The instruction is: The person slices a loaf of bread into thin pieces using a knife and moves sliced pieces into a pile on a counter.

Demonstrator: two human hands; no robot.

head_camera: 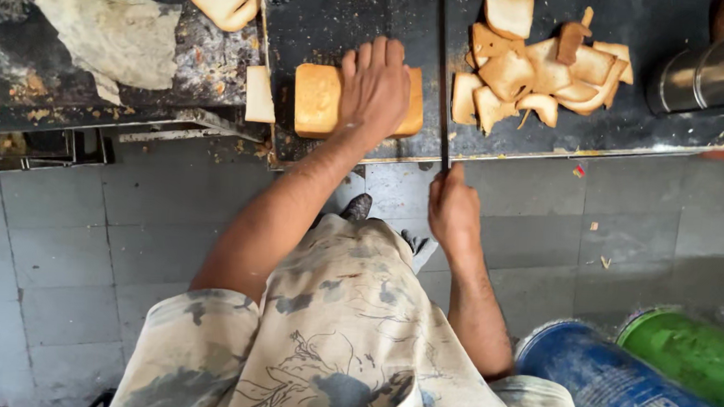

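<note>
The left hand [375, 86] lies flat on a loaf [318, 100], fingers together and pressed down, near the front edge of the dark tabletop [338, 15]. The right hand [453, 211] is closed around the handle of a long knife [443, 77], whose blade runs straight up just right of the loaf. A cut slice [259, 95] stands just left of the loaf. Right of the blade lies a pile of crusts [538, 77]. A steel can [701, 76] lies at the far right; blue [614, 385] and green [689, 352] drums stand on the floor.
</note>
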